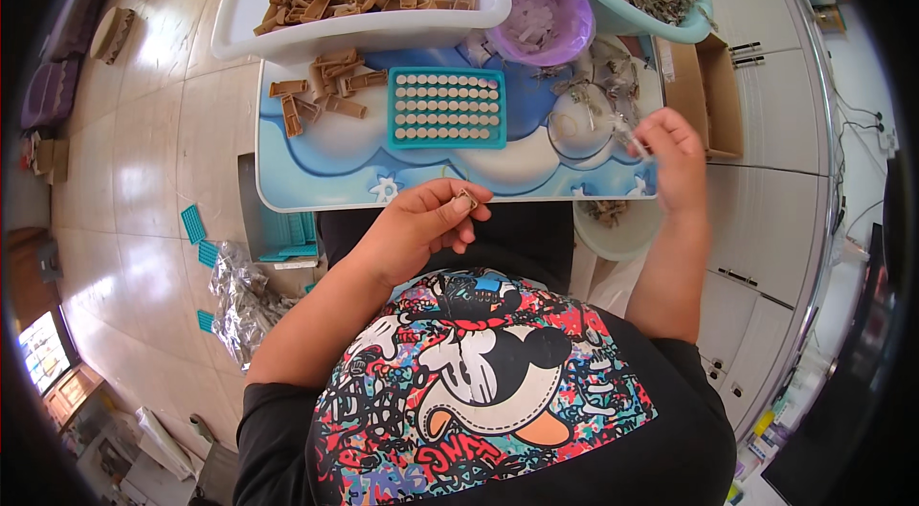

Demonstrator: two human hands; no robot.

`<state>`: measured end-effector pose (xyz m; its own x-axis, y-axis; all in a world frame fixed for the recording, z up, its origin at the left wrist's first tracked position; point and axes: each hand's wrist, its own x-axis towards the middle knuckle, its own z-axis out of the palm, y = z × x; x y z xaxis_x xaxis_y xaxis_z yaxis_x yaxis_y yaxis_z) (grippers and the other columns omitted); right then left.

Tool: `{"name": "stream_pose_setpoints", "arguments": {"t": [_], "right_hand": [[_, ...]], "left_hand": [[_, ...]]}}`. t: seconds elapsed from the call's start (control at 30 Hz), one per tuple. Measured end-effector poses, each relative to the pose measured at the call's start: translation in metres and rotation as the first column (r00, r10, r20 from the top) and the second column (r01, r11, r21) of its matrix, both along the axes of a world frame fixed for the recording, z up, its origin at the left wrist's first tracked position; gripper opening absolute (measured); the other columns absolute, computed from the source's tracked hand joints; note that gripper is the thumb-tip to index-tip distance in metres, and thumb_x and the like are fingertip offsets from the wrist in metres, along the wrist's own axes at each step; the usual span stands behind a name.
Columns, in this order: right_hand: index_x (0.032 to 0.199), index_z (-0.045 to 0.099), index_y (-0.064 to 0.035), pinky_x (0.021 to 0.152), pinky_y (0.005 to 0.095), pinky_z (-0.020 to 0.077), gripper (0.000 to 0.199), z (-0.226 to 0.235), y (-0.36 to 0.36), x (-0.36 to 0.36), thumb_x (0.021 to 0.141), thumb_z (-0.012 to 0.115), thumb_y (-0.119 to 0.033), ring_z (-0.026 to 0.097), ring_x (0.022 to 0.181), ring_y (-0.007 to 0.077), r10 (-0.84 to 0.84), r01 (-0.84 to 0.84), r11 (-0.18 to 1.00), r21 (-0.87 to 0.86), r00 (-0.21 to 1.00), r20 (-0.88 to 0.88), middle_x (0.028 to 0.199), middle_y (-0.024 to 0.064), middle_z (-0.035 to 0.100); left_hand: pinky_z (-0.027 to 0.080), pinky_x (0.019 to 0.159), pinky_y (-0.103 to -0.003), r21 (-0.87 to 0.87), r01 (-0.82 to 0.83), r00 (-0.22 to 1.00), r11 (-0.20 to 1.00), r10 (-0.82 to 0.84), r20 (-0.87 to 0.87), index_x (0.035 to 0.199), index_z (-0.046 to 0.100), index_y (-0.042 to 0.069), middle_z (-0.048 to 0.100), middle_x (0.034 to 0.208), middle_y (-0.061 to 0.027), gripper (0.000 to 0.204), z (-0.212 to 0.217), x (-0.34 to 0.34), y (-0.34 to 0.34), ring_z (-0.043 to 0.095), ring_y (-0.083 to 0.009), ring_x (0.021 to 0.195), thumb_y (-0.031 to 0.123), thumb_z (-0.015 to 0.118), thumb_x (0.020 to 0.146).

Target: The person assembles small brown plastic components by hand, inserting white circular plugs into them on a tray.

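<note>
My left hand (428, 222) is over the near edge of the small table. Thumb and fingers pinch a small metal piece (466, 199). At the table's right edge, my right hand (673, 159) is closed, its fingertips blurred beside a loose pile of small metallic and clear parts (592, 102). What those fingertips hold, I cannot make out. Between the hands and farther back lies a teal tray (392, 113) carrying rows of round, pale pieces (446, 107). Several brown plastic pieces (345, 107) are scattered on the tabletop (321, 166) left of the tray.
Along the back stand a white bin (383, 32) heaped with brown pieces, a purple bowl (572, 44) of clear bits and a teal basin (704, 13) of metal parts. A cardboard box (723, 94) is at right; a pale bucket (622, 240) sits below the table edge. Silver wrapping (239, 300) lies left.
</note>
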<state>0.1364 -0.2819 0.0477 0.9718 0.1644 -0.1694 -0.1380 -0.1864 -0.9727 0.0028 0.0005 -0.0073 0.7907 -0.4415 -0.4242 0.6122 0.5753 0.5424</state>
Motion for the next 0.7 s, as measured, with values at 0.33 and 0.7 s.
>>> {"name": "stream_pose_setpoints", "arguments": {"t": [0.33, 0.7], "right_hand": [[0.08, 0.055, -0.0038, 0.053, 0.0207, 0.0415, 0.014, -0.028, 0.079, -0.073, 0.089, 0.059, -0.015, 0.052, 0.059, 0.006, 0.485, -0.379, 0.87, 0.315, 0.773, -0.409, 0.067, -0.0002, 0.056], [0.092, 0.065, -0.0002, 0.064, 0.0234, 0.0441, 0.015, -0.018, 0.1, -0.055, 0.081, 0.067, -0.01, 0.055, 0.072, 0.0092, 0.465, -0.462, 0.885, -0.05, 0.876, 0.13, 0.083, 0.0038, 0.063]], "left_hand": [[0.041, 0.095, -0.034, 0.112, -0.18, 0.947, 0.977, 0.141, 0.289, 0.106, 0.057, 0.004, 0.054, 0.121, -0.0109, 0.02, 0.007, 0.005, -0.008, 0.054, -0.0176, 0.111, 0.019, 0.05, 0.094], [0.044, 0.072, -0.028, -0.395, -0.078, 0.991, 0.915, 0.114, 0.068, 0.105, 0.056, 0.0, 0.057, 0.1, -0.0073, 0.024, 0.0, -0.006, 0.009, 0.051, -0.0124, 0.077, 0.02, 0.052, 0.093]]}}
